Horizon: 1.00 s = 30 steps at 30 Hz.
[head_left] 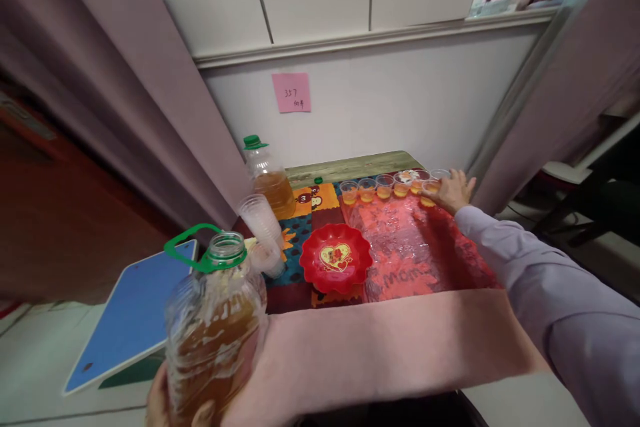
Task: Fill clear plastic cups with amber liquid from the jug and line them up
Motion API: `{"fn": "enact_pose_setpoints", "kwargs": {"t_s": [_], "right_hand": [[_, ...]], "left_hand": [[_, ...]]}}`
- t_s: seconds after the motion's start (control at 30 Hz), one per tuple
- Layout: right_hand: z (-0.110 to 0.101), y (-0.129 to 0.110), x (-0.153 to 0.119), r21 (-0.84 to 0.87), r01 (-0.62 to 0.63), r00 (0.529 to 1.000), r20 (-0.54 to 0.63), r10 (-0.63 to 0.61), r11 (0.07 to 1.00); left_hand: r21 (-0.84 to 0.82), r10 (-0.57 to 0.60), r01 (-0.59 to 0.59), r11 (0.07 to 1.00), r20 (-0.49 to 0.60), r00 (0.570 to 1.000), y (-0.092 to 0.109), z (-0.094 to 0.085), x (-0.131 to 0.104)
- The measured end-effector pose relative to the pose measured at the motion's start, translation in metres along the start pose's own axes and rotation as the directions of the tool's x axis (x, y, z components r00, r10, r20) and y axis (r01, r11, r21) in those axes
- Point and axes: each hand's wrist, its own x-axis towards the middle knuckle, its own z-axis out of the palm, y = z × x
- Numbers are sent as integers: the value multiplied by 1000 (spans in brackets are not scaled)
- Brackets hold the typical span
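And here we are at the bench point(360, 164), our two hands well apart: the left hand point(159, 397) is wrapped low around the uncapped bottle point(215, 353), amber liquid inside, its green handle point(187, 233) sticking out to the left! Over on the far right, our right hand point(453, 192) has its fingers at a small clear cup point(427, 201) by the end of the row of cups point(384, 188), several showing amber at the bottom; whether the fingers pinch it, we cannot tell

Look at what lies between: a red scalloped dish point(311, 260) sits mid-bench, right between the uncapped bottle and the row. Leaning stacks of clear cups point(261, 220) crowd in just behind our bottle, and past them stands a second bottle point(273, 187), green cap on. A loose green cap point(319, 180) lies near the back edge, on the patterned cloth point(325, 199)

Around us, a pink cloth point(380, 343) spans the front edge, a blue board point(137, 307) slants at the left, a pink note point(291, 93) clings to the white wall point(380, 100), and curtains point(145, 80) flank both sides
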Motion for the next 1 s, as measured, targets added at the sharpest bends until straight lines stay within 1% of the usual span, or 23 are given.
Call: {"fn": "enact_pose_setpoints", "kwargs": {"t_s": [0.03,0.13,0.2,0.27,0.33,0.37,0.43,0.47,0.5,0.57,0.63,0.67,0.73,0.77,0.83,0.87,0.93,1.0], "right_hand": [[-1,-1,-2,4,-5,1000,-11,5,1000],[-5,-4,-9,49,7,998,-62,-4,999],[-11,-11,-16,117,57,992,-117,-43,991],[-20,-26,-28,208,146,975,-195,-106,967],[-32,-50,-50,309,284,940,-276,-200,908],[-39,-66,-65,365,360,917,-308,-254,859],[-55,-101,-100,484,513,856,-348,-382,709],[-61,-120,-120,546,558,829,-341,-442,625],[-67,-139,-140,601,577,808,-321,-494,553],[-74,-177,-178,675,590,758,-273,-592,444],[-77,-214,-207,716,607,671,-229,-706,346],[-78,-232,-218,720,618,626,-208,-751,316],[-80,-264,-234,709,638,552,-150,-820,300],[-82,-278,-240,691,654,517,-113,-848,307],[-86,-301,-248,612,708,453,-10,-891,353],[-89,-310,-251,563,735,431,43,-901,379],[-93,-324,-255,479,772,410,127,-903,418],[-94,-333,-258,442,782,410,169,-896,441]], "left_hand": [[-3,-10,10,1000,0,1000,2,0,-1],[-36,9,-9,999,15,1000,9,2,-5],[-99,-10,15,995,47,999,14,4,-7],[-153,-35,44,987,59,998,17,6,-10],[-191,-52,64,980,66,996,20,8,-12],[-208,-57,69,976,62,996,22,8,-13],[-241,-52,66,968,62,997,26,10,-14],[-256,-47,61,965,61,997,28,10,-14],[-269,-41,56,961,62,997,31,11,-14],[-290,-27,44,956,61,998,35,12,-13],[-305,-9,25,952,54,998,38,13,-13],[-310,0,16,951,52,999,39,14,-12],[-311,10,5,951,49,999,41,15,-12],[-307,13,4,952,52,999,42,15,-12],[-301,21,-2,954,61,998,43,15,-12],[-301,28,-7,954,63,998,44,15,-12],[-302,42,-21,953,66,997,45,15,-13],[-302,49,-26,953,69,996,46,15,-13]]}}
